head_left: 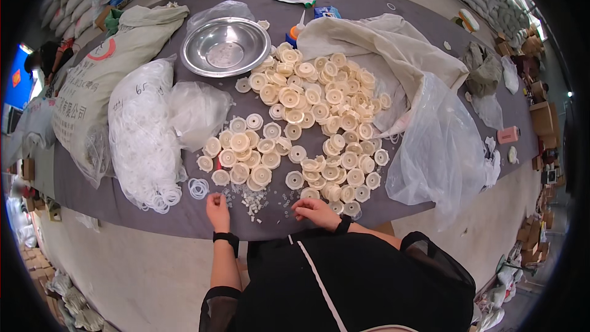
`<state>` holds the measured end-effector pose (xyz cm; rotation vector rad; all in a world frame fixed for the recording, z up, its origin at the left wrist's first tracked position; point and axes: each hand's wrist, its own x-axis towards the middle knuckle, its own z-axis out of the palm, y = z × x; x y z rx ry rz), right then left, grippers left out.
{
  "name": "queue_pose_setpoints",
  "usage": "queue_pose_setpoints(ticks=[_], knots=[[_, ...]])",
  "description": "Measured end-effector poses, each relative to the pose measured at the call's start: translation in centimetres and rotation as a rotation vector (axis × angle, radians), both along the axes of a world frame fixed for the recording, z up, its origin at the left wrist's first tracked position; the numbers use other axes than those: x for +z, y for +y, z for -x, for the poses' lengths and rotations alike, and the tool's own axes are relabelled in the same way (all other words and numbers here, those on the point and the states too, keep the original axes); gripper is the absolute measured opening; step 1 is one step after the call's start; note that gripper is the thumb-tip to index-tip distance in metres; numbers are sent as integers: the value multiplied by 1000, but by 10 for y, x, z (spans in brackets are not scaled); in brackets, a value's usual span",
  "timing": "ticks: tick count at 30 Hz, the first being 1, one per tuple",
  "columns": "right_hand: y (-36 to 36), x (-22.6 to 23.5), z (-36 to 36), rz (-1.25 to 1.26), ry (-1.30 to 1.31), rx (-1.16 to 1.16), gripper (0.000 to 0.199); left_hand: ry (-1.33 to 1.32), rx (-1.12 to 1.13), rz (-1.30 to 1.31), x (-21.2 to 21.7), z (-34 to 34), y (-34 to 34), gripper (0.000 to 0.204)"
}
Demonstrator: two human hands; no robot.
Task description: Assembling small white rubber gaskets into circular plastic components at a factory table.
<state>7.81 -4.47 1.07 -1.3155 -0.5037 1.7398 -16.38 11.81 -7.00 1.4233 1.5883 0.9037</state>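
Low in the frame, the left hand (217,208) pinches a tiny white piece, fingers pressed together; small bits (253,201) lie just right. The right hand (314,210) curls, fingers' state unclear, below cream discs (307,123) on the surface (184,218)

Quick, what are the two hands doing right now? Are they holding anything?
Left hand: fingers pinched by the small white plastic bits; whether it holds one cannot be told.
Right hand: curled on the grey table; grip cannot be told.
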Motion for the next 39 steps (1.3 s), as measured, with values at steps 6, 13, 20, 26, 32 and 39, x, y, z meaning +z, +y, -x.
queue_pose_setpoints(ticks=[6, 13, 20, 26, 32, 39], knots=[[-9, -4, -7, 11, -30, -87, 20, 200, -191, -64, -15, -21, 11, 7], [-11, 0, -7, 20, -24, -116, 18, 35, -157, 64, -19, -26, 6, 8], [-10, -3, -8, -47, -128, 29, 17, 177, -338, 201, 9, -46, -22, 11], [-8, -1, -1, 20, -7, -82, 12, 368, -498, -111, 21, -65, -40, 10], [-11, -11, 4, 42, -36, -87, 15, 518, -679, -302, 7, -60, -45, 19], [-10, -9, 4, 29, -42, -91, 20, 371, -687, -284, 30, -67, -48, 15]])
